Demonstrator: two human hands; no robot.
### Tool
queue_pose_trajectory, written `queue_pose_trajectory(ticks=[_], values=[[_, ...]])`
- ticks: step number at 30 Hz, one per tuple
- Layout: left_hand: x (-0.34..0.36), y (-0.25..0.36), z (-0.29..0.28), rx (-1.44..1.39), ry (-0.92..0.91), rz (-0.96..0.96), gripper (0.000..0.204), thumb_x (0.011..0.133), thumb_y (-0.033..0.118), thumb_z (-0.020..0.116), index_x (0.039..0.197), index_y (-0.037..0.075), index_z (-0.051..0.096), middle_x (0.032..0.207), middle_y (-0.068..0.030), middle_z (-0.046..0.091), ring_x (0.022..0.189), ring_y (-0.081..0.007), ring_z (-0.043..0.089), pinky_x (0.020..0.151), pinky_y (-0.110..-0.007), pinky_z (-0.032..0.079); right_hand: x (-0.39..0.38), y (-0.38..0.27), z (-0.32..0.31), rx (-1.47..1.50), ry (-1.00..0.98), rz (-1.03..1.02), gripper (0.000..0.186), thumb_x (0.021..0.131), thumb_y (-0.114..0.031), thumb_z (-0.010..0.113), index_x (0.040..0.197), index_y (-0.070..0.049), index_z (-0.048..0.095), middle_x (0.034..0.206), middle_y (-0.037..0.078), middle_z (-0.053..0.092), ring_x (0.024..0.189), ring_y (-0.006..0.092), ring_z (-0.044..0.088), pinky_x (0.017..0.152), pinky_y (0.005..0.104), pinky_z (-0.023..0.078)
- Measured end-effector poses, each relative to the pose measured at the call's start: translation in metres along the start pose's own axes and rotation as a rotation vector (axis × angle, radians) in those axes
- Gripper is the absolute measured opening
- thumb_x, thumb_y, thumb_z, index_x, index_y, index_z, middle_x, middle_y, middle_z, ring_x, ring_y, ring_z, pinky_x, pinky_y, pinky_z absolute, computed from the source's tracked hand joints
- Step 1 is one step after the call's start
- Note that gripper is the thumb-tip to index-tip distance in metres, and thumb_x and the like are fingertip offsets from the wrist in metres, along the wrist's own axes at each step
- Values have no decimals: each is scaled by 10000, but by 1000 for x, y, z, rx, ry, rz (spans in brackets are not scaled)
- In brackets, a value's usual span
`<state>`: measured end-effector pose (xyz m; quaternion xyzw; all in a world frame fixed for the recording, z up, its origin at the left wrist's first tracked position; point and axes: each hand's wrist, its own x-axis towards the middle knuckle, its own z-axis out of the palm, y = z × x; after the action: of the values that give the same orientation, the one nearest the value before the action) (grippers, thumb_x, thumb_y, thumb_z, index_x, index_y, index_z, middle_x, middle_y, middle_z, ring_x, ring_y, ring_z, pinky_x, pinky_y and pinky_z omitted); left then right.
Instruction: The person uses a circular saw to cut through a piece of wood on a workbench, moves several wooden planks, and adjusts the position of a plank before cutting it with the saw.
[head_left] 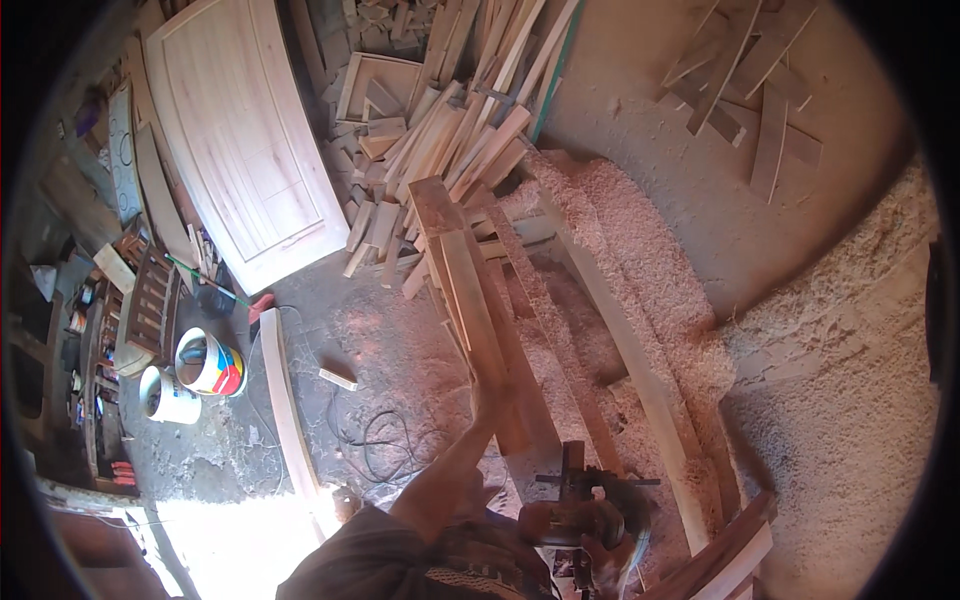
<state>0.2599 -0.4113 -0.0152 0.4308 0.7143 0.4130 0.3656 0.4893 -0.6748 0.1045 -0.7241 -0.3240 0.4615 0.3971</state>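
Observation:
A long wooden board [470, 290] runs away from me along a workbench beam. My left hand [488, 402] is on the near part of this board and seems to grip its edge, though its fingers blend into the wood. At the lower middle, a dark handheld power tool [570, 515] sits at the near end of the work; its exact kind is not clear. My right hand [605, 565] is at the tool's right side, closed around it and partly hidden in shadow.
Wood shavings [640, 230] are heaped around a long beam [625, 360] on the right. A pale door panel [245, 150] lies at the far left, beside piled offcuts [385, 215]. Two buckets [212, 365], a curved wooden strip [283, 400] and a cable [385, 445] are on the left floor.

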Motion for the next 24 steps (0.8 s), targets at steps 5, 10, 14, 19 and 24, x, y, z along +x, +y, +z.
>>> queue_pose_trajectory(ticks=[5,10,14,19,24], values=[[30,-17,11,102,103,28,1094,803,292,708,1585,-53,26,1409,-393,463,1176,-499,605,989,-506,517,7,-13,1,-45,-21,15,441,696,-146,795,1094,26,712,898,58,709,781,146,644,712,296,524],[87,6,19,96,19,62,917,869,308,685,1549,-54,188,1438,-352,415,1263,-528,514,1077,-507,444,16,-10,-4,-117,22,-10,412,713,-150,787,1067,44,709,895,116,721,774,191,666,692,340,534],[136,-103,18,1064,279,507,926,890,349,676,1564,-50,183,1447,-362,401,1289,-523,501,1121,-475,421,17,-44,21,-284,-104,-103,371,743,-139,771,1057,46,699,844,133,709,736,207,663,678,362,533],[92,-19,27,98,103,131,826,953,310,624,1575,-56,221,1547,-392,261,1406,-513,388,1189,-440,353,-6,-89,27,-281,-82,-321,357,765,-130,774,1073,30,695,821,126,703,703,197,660,646,368,528],[127,-36,-29,61,-189,136,845,923,244,638,1596,-33,208,1641,-360,118,1535,-466,183,1249,-411,241,-16,-96,45,-293,-234,-317,404,782,-161,797,1130,21,701,921,163,751,824,209,727,726,365,563]])
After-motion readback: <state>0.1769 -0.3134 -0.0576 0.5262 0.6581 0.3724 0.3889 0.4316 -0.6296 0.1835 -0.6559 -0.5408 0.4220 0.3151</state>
